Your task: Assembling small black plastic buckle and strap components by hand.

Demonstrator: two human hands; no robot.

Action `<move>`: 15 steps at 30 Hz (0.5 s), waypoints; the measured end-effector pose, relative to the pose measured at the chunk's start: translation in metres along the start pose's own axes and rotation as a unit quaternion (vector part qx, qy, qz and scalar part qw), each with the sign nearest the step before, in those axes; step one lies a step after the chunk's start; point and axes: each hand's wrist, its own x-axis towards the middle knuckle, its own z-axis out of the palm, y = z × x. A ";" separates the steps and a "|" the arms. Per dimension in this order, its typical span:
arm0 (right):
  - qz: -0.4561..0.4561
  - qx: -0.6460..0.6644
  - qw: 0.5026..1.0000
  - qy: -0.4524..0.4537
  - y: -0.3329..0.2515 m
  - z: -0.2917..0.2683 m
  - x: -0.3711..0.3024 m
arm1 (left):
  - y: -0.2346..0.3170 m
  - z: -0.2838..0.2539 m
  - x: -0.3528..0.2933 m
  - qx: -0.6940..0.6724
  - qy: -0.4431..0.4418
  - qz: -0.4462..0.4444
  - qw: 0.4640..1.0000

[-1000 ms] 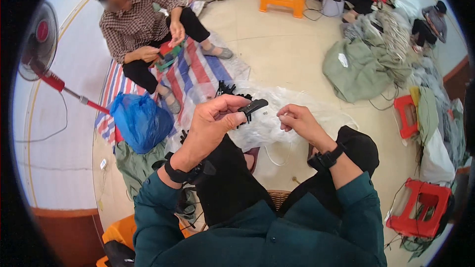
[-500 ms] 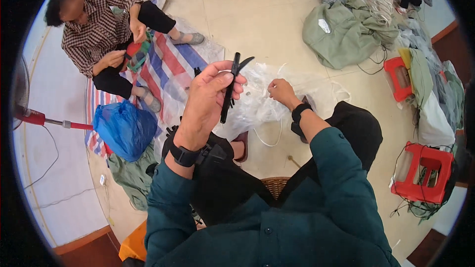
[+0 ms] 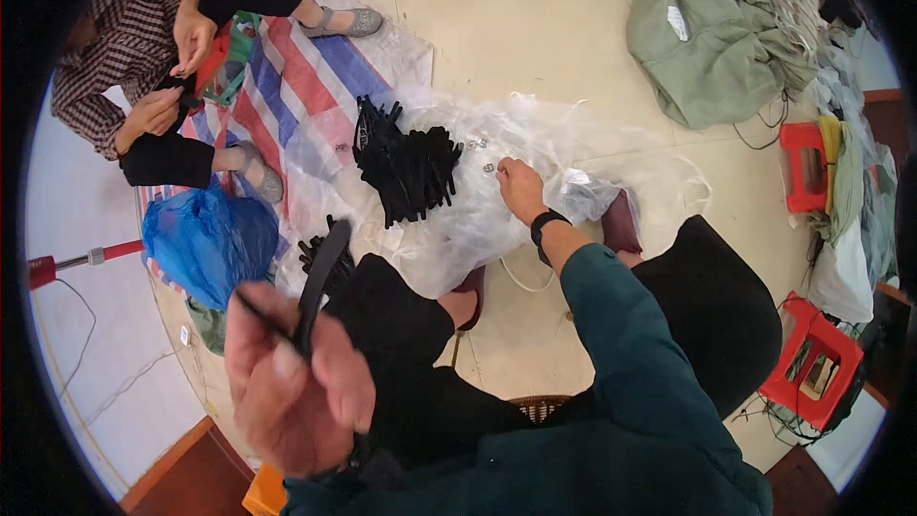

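Close to the camera at lower left, my left hand (image 3: pixel 287 377) pinches a black strap (image 3: pixel 325 263), whose flat end sticks up past the fingers. A thinner dark end of it pokes out to the left. My right hand (image 3: pixel 522 191) reaches down to the clear plastic sheet (image 3: pixel 554 148), its fingers drawn together beside small metal buckles (image 3: pixel 489 167). Whether one is between those fingertips is too small to see. Left of them a pile of black straps (image 3: pixel 406 167) lies on the plastic. More black pieces (image 3: pixel 330 268) lie near my left knee.
A blue plastic bag (image 3: pixel 210 234) and a striped sheet (image 3: pixel 291 72) lie at left, where another person (image 3: pixel 143 48) sits handling something small and dark. Green fabric (image 3: pixel 707 48) is heaped at far right. Red stools (image 3: pixel 817 358) stand along the right side.
My left hand has come down and closer with the black strap, uncovering the strap pile. The view has shifted downward. My right hand stays low, by the small metal buckles.
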 end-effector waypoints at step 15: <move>-0.062 -0.091 0.992 -0.059 0.009 0.050 0.030 | 0.011 -0.006 0.022 -0.029 -0.147 -0.119 0.982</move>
